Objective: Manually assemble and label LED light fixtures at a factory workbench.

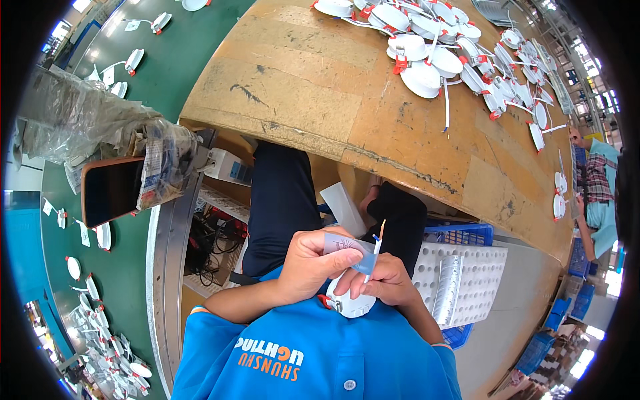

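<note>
Head: printed slip [339,245], lettered shirt [317,343]

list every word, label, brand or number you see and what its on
Blue shirt: orange and white lettering, upside down here; I won't copy it.
Translucent sheet in the left hand: print too small to read.
Newspaper-like wrap: print too small to read.
</note>
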`<state>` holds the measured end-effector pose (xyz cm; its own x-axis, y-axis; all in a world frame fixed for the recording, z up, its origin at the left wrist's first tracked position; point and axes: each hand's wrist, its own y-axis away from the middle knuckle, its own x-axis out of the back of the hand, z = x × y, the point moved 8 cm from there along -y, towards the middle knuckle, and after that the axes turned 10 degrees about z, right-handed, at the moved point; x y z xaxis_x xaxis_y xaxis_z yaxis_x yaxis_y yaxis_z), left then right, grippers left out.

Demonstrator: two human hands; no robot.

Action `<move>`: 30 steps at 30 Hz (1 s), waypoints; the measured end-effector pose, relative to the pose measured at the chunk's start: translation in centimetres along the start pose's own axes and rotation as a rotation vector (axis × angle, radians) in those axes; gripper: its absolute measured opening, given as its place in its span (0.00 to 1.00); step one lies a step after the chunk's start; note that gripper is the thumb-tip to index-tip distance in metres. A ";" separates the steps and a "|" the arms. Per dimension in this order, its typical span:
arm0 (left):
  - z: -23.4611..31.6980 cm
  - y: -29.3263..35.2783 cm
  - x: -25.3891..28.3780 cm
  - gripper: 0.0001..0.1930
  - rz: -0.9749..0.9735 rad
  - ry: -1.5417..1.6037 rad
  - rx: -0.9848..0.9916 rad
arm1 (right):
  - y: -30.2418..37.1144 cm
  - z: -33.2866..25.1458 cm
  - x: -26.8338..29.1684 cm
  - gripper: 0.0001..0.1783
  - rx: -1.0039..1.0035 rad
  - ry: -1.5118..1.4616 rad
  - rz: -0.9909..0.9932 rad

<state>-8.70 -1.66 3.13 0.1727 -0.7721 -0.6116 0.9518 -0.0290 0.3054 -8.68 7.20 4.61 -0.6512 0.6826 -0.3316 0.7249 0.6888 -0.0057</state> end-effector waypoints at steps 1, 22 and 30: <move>0.1 0.0 0.1 0.05 0.001 -0.019 -0.014 | 0.0 0.0 0.0 0.07 -0.001 0.007 -0.001; -0.2 -0.1 -1.0 0.06 -0.086 0.060 0.157 | 0.0 0.5 0.1 0.08 -0.052 0.012 0.022; -0.5 -0.1 -0.5 0.10 -0.089 0.017 0.113 | 0.0 0.4 0.2 0.08 -0.069 0.029 0.037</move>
<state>-8.78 -0.99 3.06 0.0944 -0.7526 -0.6516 0.9291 -0.1685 0.3292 -8.74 7.28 4.15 -0.6312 0.7142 -0.3025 0.7321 0.6774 0.0716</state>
